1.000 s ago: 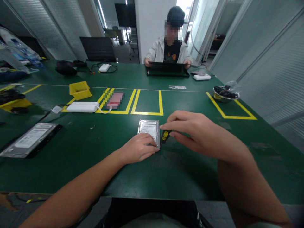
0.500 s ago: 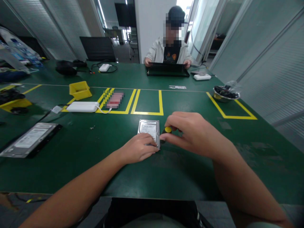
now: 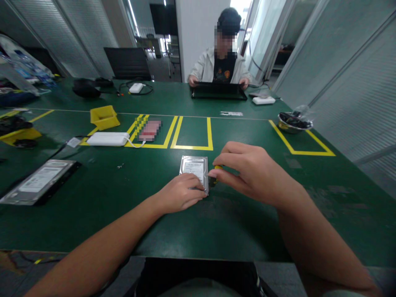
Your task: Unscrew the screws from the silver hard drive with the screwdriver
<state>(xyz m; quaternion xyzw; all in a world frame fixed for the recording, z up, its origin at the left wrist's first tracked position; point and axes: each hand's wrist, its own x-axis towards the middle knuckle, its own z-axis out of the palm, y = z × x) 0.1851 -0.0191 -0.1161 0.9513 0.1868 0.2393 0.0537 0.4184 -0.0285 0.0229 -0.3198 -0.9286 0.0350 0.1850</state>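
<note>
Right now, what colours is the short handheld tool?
The short tool is black and yellow, head view.

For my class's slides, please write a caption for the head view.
Left hand on a hard drive, right hand pinching a yellow-and-black tool beside it, above a green table.

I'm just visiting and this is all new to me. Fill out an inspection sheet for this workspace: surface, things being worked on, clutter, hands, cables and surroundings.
Surface: green table, marked with yellow tape.
Job's things: drive lying label up; black-and-yellow tool by its right edge, tip not clear.
Clutter: second drive, yellow bin and white box at left; bowl of dark items at right.
Hands: left hand rests on the first drive's near part; right hand grips the tool.
Cables: white cable beside the white box; black cable near the second drive.
Surroundings: person opposite, holding a black frame; chair at the far side.
</note>
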